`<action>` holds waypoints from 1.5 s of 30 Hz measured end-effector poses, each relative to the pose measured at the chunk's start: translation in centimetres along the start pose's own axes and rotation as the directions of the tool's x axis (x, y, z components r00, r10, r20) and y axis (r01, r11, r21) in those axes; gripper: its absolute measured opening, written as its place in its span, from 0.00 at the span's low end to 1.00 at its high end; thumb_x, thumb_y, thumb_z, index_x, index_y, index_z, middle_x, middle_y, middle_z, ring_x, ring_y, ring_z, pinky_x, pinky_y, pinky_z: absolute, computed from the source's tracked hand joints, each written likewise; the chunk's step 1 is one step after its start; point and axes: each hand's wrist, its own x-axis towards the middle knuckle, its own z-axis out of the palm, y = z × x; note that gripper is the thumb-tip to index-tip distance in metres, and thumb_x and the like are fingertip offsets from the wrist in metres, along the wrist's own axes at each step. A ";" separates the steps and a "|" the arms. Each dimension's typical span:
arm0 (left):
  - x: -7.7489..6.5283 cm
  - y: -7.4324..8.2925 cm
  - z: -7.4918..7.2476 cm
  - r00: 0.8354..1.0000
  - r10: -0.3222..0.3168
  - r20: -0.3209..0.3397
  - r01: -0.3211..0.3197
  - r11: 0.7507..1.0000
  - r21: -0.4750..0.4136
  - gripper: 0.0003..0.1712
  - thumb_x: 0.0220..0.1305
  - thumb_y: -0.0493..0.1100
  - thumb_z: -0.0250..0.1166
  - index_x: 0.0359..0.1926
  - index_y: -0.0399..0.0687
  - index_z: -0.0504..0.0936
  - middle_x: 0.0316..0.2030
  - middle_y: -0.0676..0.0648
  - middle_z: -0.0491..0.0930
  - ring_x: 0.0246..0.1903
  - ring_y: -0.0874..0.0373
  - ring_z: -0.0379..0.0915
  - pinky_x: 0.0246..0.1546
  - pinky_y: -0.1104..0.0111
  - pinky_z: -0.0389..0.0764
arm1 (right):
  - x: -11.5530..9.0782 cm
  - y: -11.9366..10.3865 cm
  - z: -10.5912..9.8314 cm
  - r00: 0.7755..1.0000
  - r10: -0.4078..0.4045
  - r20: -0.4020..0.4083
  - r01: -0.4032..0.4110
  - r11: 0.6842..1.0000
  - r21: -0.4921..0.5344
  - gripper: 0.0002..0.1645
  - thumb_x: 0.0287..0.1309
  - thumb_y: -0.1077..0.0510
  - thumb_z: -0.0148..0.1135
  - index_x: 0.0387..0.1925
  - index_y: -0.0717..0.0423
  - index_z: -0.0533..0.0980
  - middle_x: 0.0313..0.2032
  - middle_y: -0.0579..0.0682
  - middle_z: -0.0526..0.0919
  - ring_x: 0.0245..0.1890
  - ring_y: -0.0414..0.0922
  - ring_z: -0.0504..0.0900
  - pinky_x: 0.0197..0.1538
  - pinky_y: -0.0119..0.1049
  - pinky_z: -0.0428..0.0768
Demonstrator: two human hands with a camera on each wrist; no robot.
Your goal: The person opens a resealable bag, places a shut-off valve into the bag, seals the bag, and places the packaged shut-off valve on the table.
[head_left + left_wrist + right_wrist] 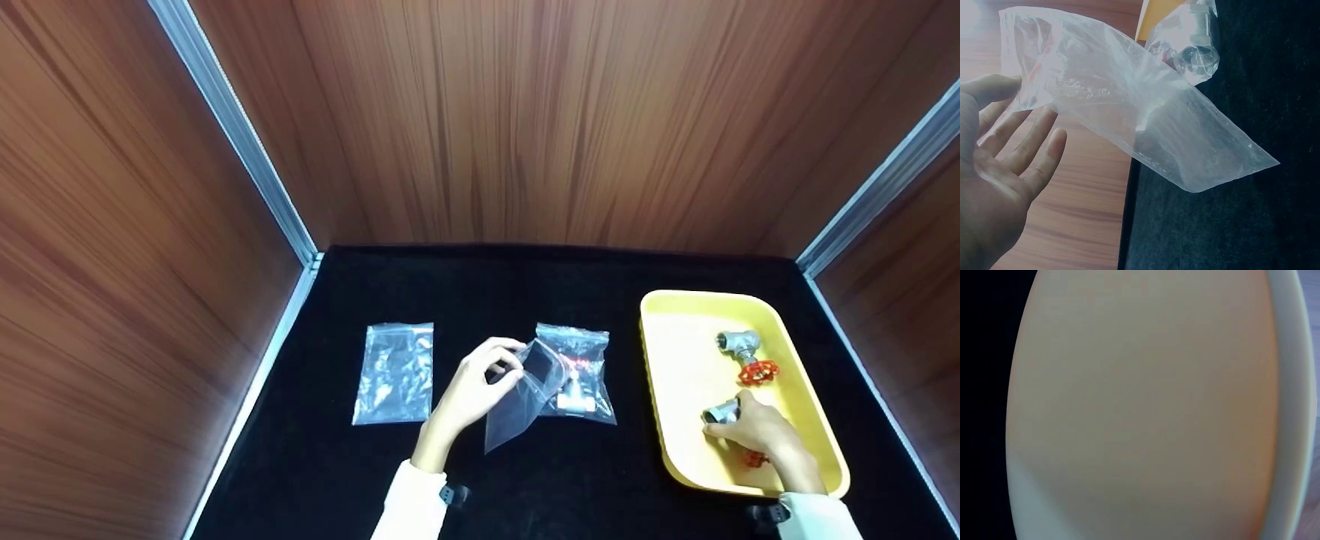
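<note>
My left hand [484, 379] pinches a clear zip bag [517, 409] by its top edge, thumb against fingers. The bag hangs with its mouth spread apart, and in the left wrist view the bag [1129, 95] slants down to a pointed corner. Inside the yellow tray, my right hand [761, 431] grips a metal valve [724, 412], thumb and fingers around its body. Its red handwheel [755, 458] shows below the palm, partly hidden. A second valve [742, 346] with a red handwheel lies farther back in the tray. The right wrist view shows only the tray wall [1145, 394].
Another bag [576, 375], with a valve inside, lies on the black cloth, partly behind the held bag. A flat clear bag [394, 373] lies to the left. The yellow tray [651, 390] stands at the right. Wood-grain panels [480, 127] close off the back and sides.
</note>
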 end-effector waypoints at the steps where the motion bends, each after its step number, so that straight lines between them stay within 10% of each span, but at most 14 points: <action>1: 0.0 0.3 0.0 1.000 -0.001 -0.001 0.001 1.000 -0.006 0.02 0.59 0.32 0.65 0.34 0.38 0.80 0.53 0.37 0.80 0.51 0.44 0.78 0.43 0.56 0.83 | 0.0 0.0 0.0 1.000 0.003 -0.004 -0.003 1.000 0.002 0.53 0.49 0.37 0.70 0.57 0.74 0.58 0.31 0.60 0.76 0.24 0.48 0.75 0.23 0.39 0.75; 11: -0.1 -2.4 0.8 1.000 -0.013 -0.005 0.013 1.000 -0.003 0.02 0.61 0.38 0.67 0.35 0.46 0.81 0.54 0.44 0.80 0.52 0.51 0.78 0.41 0.51 0.83 | 0.0 0.0 -0.2 0.999 0.030 -0.034 -0.030 0.999 -0.018 0.58 0.44 0.32 0.71 0.57 0.75 0.61 0.30 0.59 0.76 0.23 0.48 0.76 0.23 0.39 0.74; 45: -0.1 -2.2 0.5 0.999 -0.040 0.022 0.040 0.999 0.012 0.03 0.64 0.43 0.65 0.35 0.51 0.81 0.55 0.50 0.79 0.54 0.59 0.76 0.44 0.57 0.83 | 0.2 -1.9 -0.4 0.987 0.008 -0.160 -0.016 0.999 -0.047 0.56 0.43 0.27 0.68 0.54 0.72 0.68 0.31 0.62 0.79 0.21 0.47 0.78 0.22 0.38 0.70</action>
